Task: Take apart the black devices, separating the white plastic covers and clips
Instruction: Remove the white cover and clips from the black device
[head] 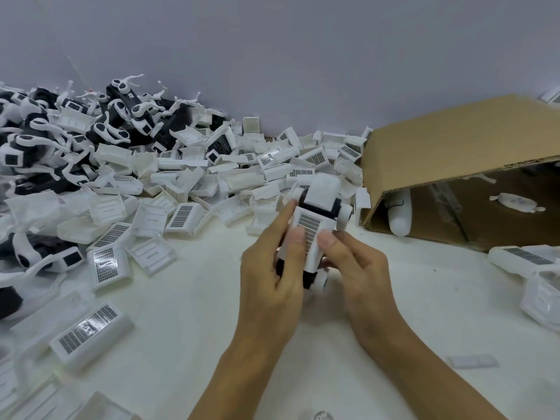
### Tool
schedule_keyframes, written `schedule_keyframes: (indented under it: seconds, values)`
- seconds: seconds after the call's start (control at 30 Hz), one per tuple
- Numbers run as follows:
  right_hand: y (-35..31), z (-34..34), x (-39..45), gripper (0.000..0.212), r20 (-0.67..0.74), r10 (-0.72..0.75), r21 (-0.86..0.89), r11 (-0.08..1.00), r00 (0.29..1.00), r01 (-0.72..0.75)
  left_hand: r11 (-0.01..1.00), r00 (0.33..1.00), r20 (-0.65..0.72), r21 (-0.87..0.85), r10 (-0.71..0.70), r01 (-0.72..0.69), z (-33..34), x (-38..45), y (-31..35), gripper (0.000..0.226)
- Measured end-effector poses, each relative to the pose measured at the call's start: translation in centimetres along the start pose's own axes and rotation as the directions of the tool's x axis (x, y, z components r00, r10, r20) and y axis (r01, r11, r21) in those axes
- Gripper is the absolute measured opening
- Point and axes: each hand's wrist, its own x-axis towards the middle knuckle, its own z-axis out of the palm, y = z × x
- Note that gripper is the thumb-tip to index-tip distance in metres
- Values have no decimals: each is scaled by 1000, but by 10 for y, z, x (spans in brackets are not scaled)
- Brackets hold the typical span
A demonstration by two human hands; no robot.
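While both hands [272, 268] [354, 268] grip it, the device [315, 219] juts beyond their fingertips.

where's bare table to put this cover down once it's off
Bare table lies left of the left hand, bordered by the labelled covers on the near left. More lies right of the right hand, between it, the cardboard box and the covers at the right edge. It is crowded at the back left, where the pile spreads.

Smooth white plastic covers [188, 189] (some with glossy labels), brown corrugated cardboard box [454, 140], matt white table [188, 298]
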Motion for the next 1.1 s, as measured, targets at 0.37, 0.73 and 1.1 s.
schedule_keyframes:
  seconds: [0.37,0.73,1.1]
  values:
    - [-5,2,-1,74,-154,66,-51,996,986,-75,945,984,77,-278,-159,174,1,0,-8,25]
    - [-7,4,-1,67,-145,105,45,994,984,-99,941,980,87,-275,-180,197,4,-1,-6,28]
    - [-9,7,-5,41,-109,-117,-148,984,987,101,514,847,202,-717,-492,470,-9,12,-15,32]
